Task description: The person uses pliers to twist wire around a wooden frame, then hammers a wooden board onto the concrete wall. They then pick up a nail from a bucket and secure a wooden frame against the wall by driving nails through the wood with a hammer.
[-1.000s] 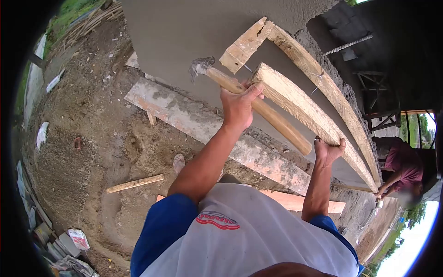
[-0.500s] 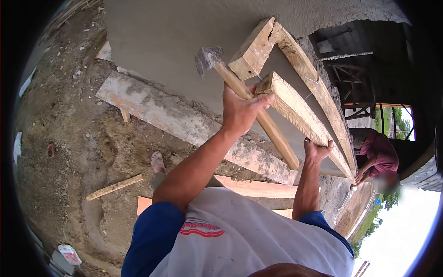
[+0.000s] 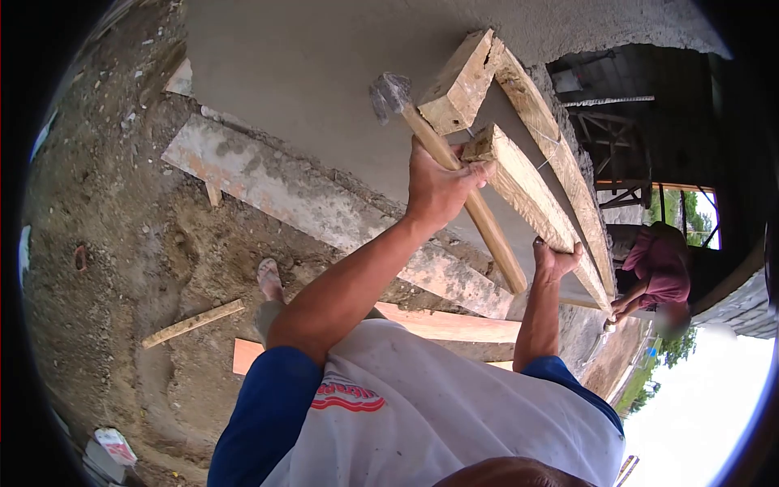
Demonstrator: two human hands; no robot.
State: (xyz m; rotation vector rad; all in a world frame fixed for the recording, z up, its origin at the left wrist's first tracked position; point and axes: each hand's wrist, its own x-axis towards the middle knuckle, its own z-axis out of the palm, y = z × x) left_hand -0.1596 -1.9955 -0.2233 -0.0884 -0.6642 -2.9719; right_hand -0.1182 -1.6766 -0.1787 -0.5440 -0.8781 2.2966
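Observation:
My left hand [image 3: 438,187] is closed around the wooden handle of a hammer [image 3: 483,219]. The hammer's head, wrapped in something grey, points to the upper left. Thumb and fingers of that hand also press against the near end of a rough wooden beam [image 3: 527,191]. Farther along, my right hand [image 3: 557,260] grips the same beam from below. Beside the beam end stands a thick wood block [image 3: 458,85], with a thin nail-like metal piece between them. A second long timber [image 3: 556,146] runs from the block, close along the wall.
A smooth plastered wall [image 3: 324,81] fills the upper view. Near its base lies a cement-stained board [image 3: 276,195]. Loose wood strips [image 3: 195,323] lie on the dirt ground [image 3: 105,316]. At right, a person in a maroon shirt [image 3: 661,264] bends with hands near the timbers' far end.
My left hand and the hammer have shifted slightly right in view. Both hands keep their grips. The whole scene has shifted a little as the camera moved.

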